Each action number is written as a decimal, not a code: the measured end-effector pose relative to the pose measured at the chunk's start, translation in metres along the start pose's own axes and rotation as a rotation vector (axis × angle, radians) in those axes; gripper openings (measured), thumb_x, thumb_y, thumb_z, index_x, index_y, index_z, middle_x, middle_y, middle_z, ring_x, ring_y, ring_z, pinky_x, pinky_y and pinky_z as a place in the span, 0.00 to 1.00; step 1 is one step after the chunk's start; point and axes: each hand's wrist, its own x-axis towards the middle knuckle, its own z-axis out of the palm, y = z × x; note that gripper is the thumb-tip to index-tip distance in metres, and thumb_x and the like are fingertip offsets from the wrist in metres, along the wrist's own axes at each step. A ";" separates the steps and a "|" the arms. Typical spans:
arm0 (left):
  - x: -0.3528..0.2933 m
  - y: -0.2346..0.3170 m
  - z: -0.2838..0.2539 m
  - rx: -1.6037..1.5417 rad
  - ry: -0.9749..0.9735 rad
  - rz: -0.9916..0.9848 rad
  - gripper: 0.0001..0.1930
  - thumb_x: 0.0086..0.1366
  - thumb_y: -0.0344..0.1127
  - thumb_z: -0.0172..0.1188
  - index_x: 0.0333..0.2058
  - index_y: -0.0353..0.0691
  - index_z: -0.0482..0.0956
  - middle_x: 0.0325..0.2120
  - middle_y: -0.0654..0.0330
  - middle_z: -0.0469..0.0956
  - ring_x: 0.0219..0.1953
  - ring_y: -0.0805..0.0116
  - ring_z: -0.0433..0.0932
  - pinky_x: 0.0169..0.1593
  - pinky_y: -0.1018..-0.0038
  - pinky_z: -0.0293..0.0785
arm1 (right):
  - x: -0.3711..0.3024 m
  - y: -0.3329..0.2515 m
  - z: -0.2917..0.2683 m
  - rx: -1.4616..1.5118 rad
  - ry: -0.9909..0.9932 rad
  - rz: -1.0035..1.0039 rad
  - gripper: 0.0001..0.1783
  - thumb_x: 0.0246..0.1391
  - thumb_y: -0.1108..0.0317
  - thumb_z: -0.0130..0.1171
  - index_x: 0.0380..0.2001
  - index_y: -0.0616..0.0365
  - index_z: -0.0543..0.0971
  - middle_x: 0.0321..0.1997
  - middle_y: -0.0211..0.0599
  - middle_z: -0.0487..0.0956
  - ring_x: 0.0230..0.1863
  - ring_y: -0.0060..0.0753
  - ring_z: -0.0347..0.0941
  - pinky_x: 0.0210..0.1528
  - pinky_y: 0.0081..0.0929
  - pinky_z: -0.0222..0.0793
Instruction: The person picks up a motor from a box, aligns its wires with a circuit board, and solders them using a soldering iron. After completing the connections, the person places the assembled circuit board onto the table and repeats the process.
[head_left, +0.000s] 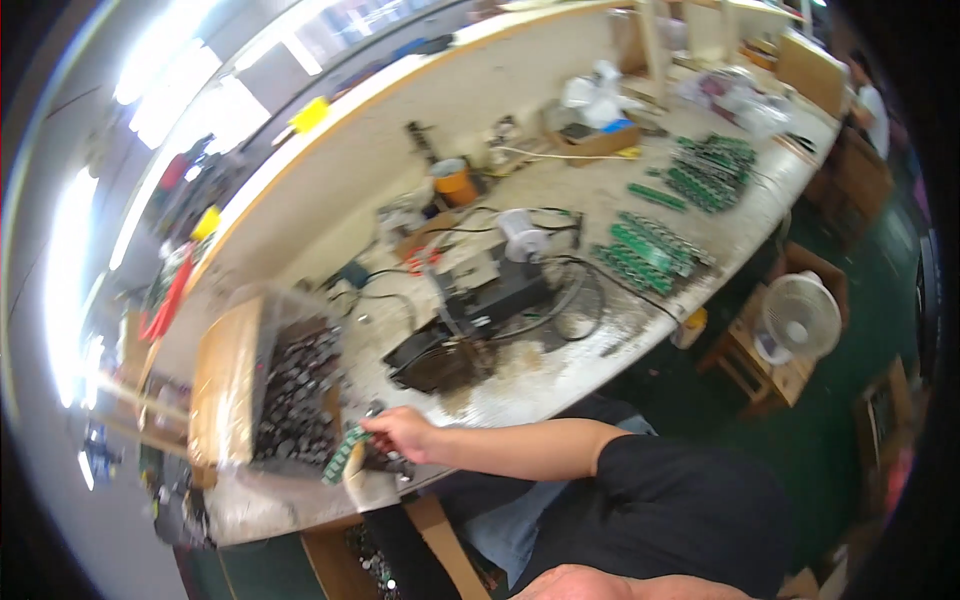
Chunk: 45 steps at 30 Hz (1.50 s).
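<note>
My left hand [368,488], in a white glove with a black sleeve, grips a narrow green circuit board strip [343,457] near the table's front edge. My right hand [402,435] is bare and closed at the strip's upper end. What its fingertips pinch, if anything, is too small and blurred to tell. Just beyond the hands, a clear-sided bin [262,400] holds a heap of small dark and silvery metal parts [300,375]. A small dark part [375,408] shows right above my right fingers.
A black bench machine [500,290] with cables and a white spool [522,235] stands mid-table. Green board strips lie in stacks [650,250] to its right. Under the table edge is an open cardboard box [330,560]. A fan [800,315] sits on a wooden stool [760,375] at right.
</note>
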 end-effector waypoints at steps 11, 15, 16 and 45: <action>0.016 -0.011 0.000 -0.014 0.010 -0.042 0.12 0.64 0.40 0.54 0.41 0.39 0.77 0.35 0.60 0.79 0.35 0.68 0.75 0.44 0.71 0.70 | -0.005 -0.009 0.001 0.074 0.027 -0.067 0.16 0.59 0.54 0.55 0.27 0.55 0.74 0.24 0.27 0.73 0.22 0.19 0.66 0.26 0.18 0.62; 0.015 -0.013 0.001 0.103 -0.001 0.049 0.14 0.63 0.33 0.51 0.44 0.33 0.75 0.41 0.56 0.78 0.43 0.63 0.76 0.49 0.68 0.70 | -0.001 -0.003 -0.008 -0.112 0.026 -0.225 0.16 0.55 0.55 0.60 0.30 0.58 0.76 0.29 0.29 0.76 0.30 0.19 0.72 0.33 0.20 0.68; 0.017 -0.011 -0.002 0.086 -0.017 0.046 0.14 0.62 0.33 0.51 0.45 0.33 0.75 0.41 0.55 0.78 0.43 0.63 0.76 0.50 0.67 0.70 | 0.005 0.001 -0.012 -0.002 0.021 -0.212 0.14 0.55 0.58 0.61 0.30 0.58 0.76 0.30 0.29 0.76 0.29 0.19 0.71 0.33 0.20 0.67; 0.055 -0.160 0.062 -0.080 -0.325 -0.483 0.18 0.66 0.34 0.49 0.52 0.31 0.69 0.46 0.53 0.75 0.49 0.64 0.73 0.56 0.69 0.66 | 0.021 0.010 -0.007 -0.267 0.197 -0.134 0.15 0.40 0.54 0.70 0.23 0.54 0.81 0.18 0.32 0.76 0.19 0.25 0.70 0.24 0.31 0.66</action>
